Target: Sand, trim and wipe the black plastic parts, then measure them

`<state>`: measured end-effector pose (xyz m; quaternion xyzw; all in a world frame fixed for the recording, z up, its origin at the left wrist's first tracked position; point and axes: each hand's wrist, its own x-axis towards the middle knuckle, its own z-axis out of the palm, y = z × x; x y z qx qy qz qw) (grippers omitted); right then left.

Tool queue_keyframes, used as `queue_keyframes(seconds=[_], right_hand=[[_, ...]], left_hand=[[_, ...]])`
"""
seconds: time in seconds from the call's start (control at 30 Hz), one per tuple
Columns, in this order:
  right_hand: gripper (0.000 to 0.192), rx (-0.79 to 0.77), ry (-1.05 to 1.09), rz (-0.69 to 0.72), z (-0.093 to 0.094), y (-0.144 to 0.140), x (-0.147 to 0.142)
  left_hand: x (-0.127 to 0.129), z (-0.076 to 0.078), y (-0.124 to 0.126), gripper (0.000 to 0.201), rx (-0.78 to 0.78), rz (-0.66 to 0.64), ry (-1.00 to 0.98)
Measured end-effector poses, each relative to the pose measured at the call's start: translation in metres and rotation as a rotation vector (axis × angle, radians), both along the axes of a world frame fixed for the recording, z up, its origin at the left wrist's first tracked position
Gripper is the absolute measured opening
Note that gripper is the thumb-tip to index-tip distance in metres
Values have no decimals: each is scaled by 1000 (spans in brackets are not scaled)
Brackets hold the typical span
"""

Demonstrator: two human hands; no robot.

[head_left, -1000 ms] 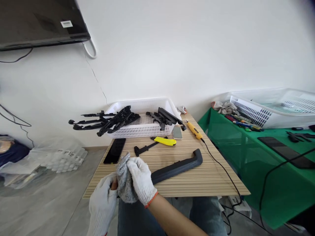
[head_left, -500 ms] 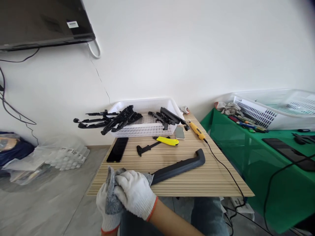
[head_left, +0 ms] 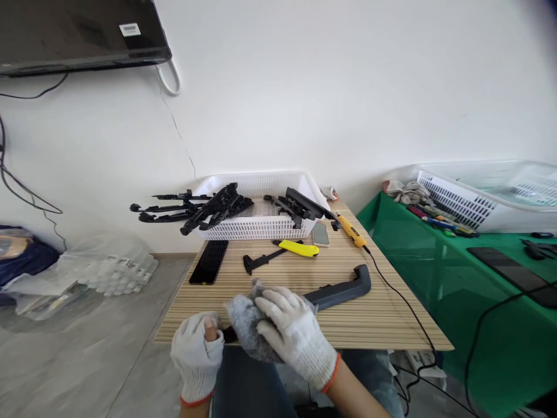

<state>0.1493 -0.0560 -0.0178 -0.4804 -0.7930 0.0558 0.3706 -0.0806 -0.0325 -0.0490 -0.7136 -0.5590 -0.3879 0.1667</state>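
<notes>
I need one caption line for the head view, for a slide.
Gloved right hand presses a grey cloth on a long black part; left hand grips its near end.

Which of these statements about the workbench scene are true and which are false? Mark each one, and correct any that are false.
1. The right hand presses a grey cloth onto the long dark plastic part. True.
2. The yellow utility knife lies inside the white basket. False: it lies on the striped table, in front of the basket.
3. Both hands wear white knit gloves. True.
4. The left hand holds the yellow corded tool. False: that tool lies untouched at the far right of the table; the left hand grips the near end of the dark part.
5. A black phone lies flat near the table's left edge. True.
</notes>
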Motion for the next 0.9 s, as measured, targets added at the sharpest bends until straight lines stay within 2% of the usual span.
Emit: queue_keyframes(seconds=[0.1,0.2,0.33,0.43,0.5,0.57,0.77,0.9], right_hand=[[32,-19,-47,-138,-2,3,32],[34,-37,-124,-285,-10,6,78],[41,13,-197,-572,-26,4,141],[42,-25,-257,-671,-32,-1,158],[41,-41,-284,-663,-31,-4,150],[38,-25,-292,-596,-25,-6,128],[27,18,-121,-206,0,-1,16],[27,0,-92,-57,0,5,-44]], left_hand=[[2,3,-1,35,5,-37,-39],[2,5,-1,33,28,-55,-40],[3,4,-1,32,49,-48,-37],[4,2,0,32,86,-52,-45],[6,1,1,32,119,-52,-53],[7,0,3,31,167,-62,-63],[6,-1,7,25,235,-112,-53],[3,-1,5,25,259,-40,30]])
